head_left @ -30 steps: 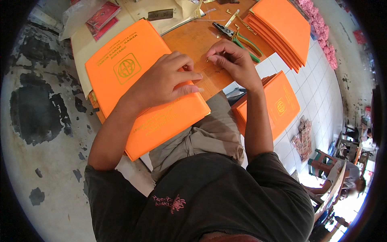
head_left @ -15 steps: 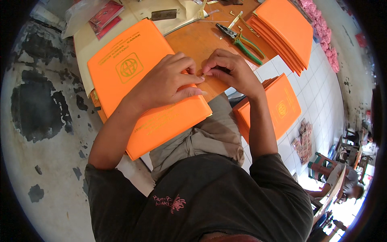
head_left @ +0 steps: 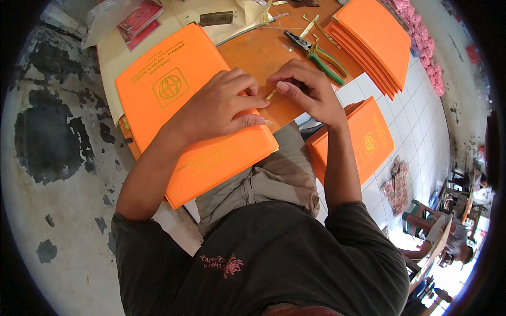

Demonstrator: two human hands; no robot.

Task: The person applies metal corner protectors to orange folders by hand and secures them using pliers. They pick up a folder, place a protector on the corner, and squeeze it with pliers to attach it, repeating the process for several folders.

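Observation:
My left hand [head_left: 226,102] lies over an orange folder [head_left: 211,158] with gold print, its thumb and fingers gripping the folder near the right-hand corner. Another orange folder [head_left: 139,79] lies beyond, partly under that hand. My right hand [head_left: 308,92] is curled beside it above the wooden table, the thumb bent against the fingers. Between the two hands is a small gold-coloured metal piece [head_left: 272,95], its upper end at my right fingertips and its lower end close to my left forefinger. The tucked right fingers are partly hidden.
Green-handled pliers [head_left: 319,58] lie on the table [head_left: 245,55] among small gold-coloured pieces. Two stacks of orange folders [head_left: 371,42] [head_left: 358,139] stand to the right. A dark metal block [head_left: 216,18] sits at the back. Another person [head_left: 448,239] is far off at the lower right.
My right hand has drawn slightly up and right from my left fingers, its thumb turned, and more of the gold-coloured piece shows. My left hand and the folders have hardly moved.

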